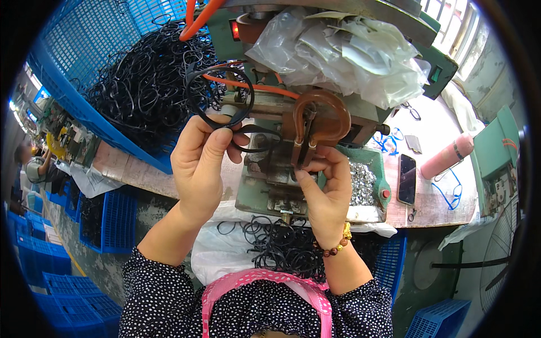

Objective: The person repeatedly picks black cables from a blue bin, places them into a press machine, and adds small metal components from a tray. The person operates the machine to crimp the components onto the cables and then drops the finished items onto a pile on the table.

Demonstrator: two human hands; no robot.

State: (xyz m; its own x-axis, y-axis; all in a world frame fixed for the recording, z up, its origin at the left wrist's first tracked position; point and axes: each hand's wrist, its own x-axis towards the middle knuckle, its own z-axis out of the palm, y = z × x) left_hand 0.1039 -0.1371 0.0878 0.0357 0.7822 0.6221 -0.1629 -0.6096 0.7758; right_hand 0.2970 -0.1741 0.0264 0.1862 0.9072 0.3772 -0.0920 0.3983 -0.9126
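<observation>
My left hand (202,163) is closed on a thin black looped band (248,93), pinched between thumb and fingers in front of the machine. Its round loop stands up above my fingers, and a smaller loop reaches right toward the jaws. My right hand (327,188) has its thumb and forefinger together at the lower end of the machine's narrow brown jaws (304,152). What those fingertips pinch is too small and hidden to tell. Above the jaws curves a brown, copper-like loop (341,115). Just right of my right hand, a green tray (383,180) holds many small silvery metal pieces (362,183).
A blue basket (62,73) heaped with black bands (149,79) stands at the left. More black bands (282,242) lie below the machine, near my lap. Plastic bags (344,53) cover the machine's top. At the right are a phone (406,179), a pink bottle (448,158) and a fan (499,259).
</observation>
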